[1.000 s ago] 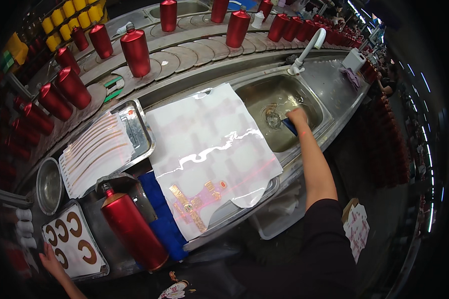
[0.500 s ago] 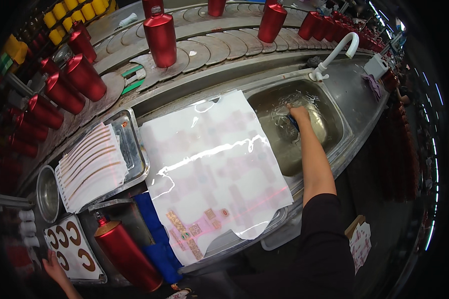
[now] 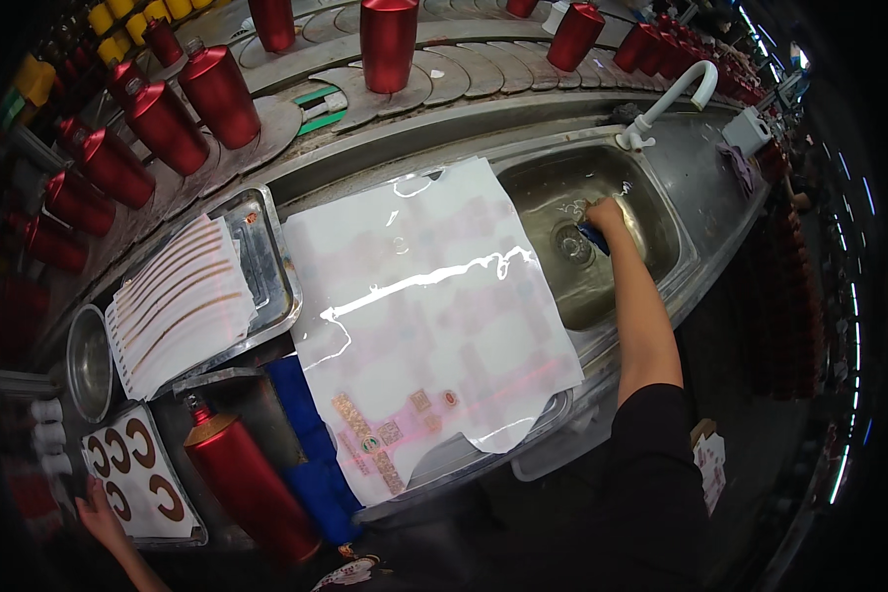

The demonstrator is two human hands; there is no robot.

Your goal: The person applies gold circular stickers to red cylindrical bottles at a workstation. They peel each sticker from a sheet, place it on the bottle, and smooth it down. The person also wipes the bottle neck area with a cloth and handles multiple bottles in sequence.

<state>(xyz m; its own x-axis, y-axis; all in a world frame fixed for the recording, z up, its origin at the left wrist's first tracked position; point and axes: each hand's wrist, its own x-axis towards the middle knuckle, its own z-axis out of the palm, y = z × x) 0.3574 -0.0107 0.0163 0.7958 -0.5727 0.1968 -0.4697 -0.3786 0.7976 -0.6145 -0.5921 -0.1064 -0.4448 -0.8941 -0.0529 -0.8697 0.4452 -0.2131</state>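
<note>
In the sink (image 3: 683,229), my right hand (image 3: 607,214) reaches to the water, fingers closed round a small dark blue object (image 3: 592,237); its kind is hard to make out. Far to the lower left, my left hand (image 3: 97,515) has its fingers apart beside a tray with a white sheet (image 3: 140,485) of brown C-shaped decals. It may touch the tray's edge. Close by lies a tilted red bottle (image 3: 247,483) with a gold shoulder. Between my arms spreads a large wet white decal sheet (image 3: 434,326), with several gold and pink pieces at its near corner.
Red bottles (image 3: 388,44) stand on a conveyor of overlapping plates (image 3: 459,74) along the back. A white faucet (image 3: 676,104) arches over the sink. Striped decal sheets (image 3: 183,306) lie on a metal tray, with a round metal bowl (image 3: 91,363) beside it. Blue cloth (image 3: 316,464) hangs near the red bottle.
The conveyor's bottles have shifted to the right. My right hand has moved slightly right with the blue object, and the water looks calmer. My left hand stays by the C-shaped decals.
</note>
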